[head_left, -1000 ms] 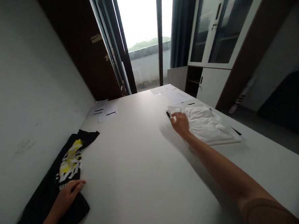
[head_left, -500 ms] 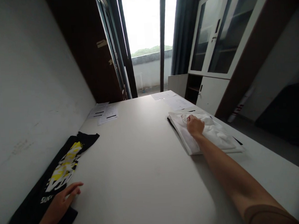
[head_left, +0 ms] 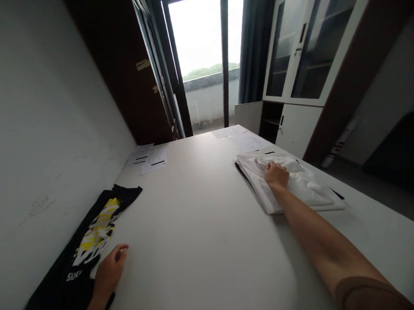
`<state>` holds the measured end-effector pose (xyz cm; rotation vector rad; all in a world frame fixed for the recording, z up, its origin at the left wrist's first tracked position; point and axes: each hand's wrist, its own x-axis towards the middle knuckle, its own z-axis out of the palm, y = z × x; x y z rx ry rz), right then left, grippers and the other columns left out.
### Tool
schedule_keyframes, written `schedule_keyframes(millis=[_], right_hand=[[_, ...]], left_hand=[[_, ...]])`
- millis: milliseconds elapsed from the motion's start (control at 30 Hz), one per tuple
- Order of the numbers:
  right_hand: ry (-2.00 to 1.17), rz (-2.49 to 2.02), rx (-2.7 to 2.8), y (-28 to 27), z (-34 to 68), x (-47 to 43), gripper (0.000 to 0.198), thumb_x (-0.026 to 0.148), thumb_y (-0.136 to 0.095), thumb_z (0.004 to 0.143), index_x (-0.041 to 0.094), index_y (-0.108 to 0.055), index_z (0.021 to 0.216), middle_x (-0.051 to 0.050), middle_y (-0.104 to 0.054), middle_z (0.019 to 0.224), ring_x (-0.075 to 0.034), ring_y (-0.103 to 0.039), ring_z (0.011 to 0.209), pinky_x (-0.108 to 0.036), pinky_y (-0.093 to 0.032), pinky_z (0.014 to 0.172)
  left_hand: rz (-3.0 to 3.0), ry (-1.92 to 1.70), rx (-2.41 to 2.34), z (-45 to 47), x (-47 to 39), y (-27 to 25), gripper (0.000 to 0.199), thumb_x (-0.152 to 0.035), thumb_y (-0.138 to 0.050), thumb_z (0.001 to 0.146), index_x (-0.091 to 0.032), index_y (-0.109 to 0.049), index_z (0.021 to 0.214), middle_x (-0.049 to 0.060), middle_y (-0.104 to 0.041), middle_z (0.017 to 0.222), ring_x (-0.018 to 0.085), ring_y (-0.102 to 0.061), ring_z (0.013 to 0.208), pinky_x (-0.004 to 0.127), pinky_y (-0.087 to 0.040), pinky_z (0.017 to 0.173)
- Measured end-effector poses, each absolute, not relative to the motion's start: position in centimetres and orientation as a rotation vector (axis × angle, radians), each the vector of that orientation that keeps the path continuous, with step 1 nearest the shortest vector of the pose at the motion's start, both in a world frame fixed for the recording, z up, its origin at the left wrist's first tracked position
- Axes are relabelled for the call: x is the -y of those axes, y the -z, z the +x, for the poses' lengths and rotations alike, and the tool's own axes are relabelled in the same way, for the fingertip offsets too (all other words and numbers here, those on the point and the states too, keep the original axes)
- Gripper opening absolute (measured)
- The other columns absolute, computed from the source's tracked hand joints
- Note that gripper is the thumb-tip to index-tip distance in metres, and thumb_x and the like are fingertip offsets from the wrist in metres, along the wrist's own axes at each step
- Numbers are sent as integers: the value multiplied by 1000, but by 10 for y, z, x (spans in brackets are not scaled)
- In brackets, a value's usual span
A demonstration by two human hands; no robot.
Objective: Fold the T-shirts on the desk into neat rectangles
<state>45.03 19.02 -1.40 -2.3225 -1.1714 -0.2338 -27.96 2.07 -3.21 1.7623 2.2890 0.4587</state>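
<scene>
My right hand (head_left: 277, 174) rests on a stack of white folded clothes (head_left: 311, 193) at the right side of the table. Its fingers are curled closed on the top white garment, which is bunched and wrinkled around them. Dark cloth peeks out along the stack's left and right edges. On the left, my left hand (head_left: 110, 269) hovers by the right edge of a black T-shirt (head_left: 54, 295) with a yellow and white print. The fingers of that hand are curled in, and nothing shows between them. The shirt lies along the wall, partly covered by my forearm.
Both garments lie on a long white table (head_left: 190, 231). Printed papers (head_left: 153, 159) lie at its far left, and more sheets (head_left: 246, 139) at its far right. A grey wall (head_left: 67, 112) borders the left side. White cabinets (head_left: 301, 121) and a glass door (head_left: 200, 38) stand beyond.
My left hand has moved right, off the black T-shirt's print, and its outstretched fingers have curled in. The right hand stays on the white stack. The view has shifted slightly.
</scene>
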Motion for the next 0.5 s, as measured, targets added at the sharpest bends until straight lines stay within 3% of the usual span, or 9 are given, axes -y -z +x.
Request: schedule_keyframes(millis=[100, 233, 333, 500], right_hand=[[186, -2185, 1066, 13, 459, -191, 30, 26, -45, 107, 15, -71, 118, -19, -73, 114, -29, -63, 97, -36, -41, 83], [182, -2012, 980, 18, 464, -189, 33, 30, -44, 105, 15, -70, 118, -16, -74, 108, -27, -62, 91, -34, -40, 79], [165, -2035, 1100, 21, 464, -187, 34, 33, -46, 104, 15, -73, 113, -17, -72, 106, -27, -60, 91, -35, -41, 80], [253, -2245, 1175, 22, 457, -184, 36, 36, -48, 106, 13, -74, 112, -22, -69, 115, -33, -60, 106, -41, -43, 90]], left_hand=[[1739, -363, -2407, -306, -14, 35, 52, -56, -36, 97, -26, -68, 126, 6, -79, 96, 29, -76, 90, 37, -52, 84], [1530, -254, -2645, -348, -13, 32, 55, -55, -33, 97, -24, -68, 126, 10, -81, 110, 34, -77, 95, 41, -53, 84], [1486, -218, -2691, -358, -14, 30, 57, -56, -32, 98, -23, -67, 128, 12, -80, 120, 36, -77, 98, 43, -54, 85], [1498, -209, -2700, -346, -12, 27, 57, -56, -35, 96, -22, -68, 129, 13, -80, 118, 36, -77, 99, 44, -56, 85]])
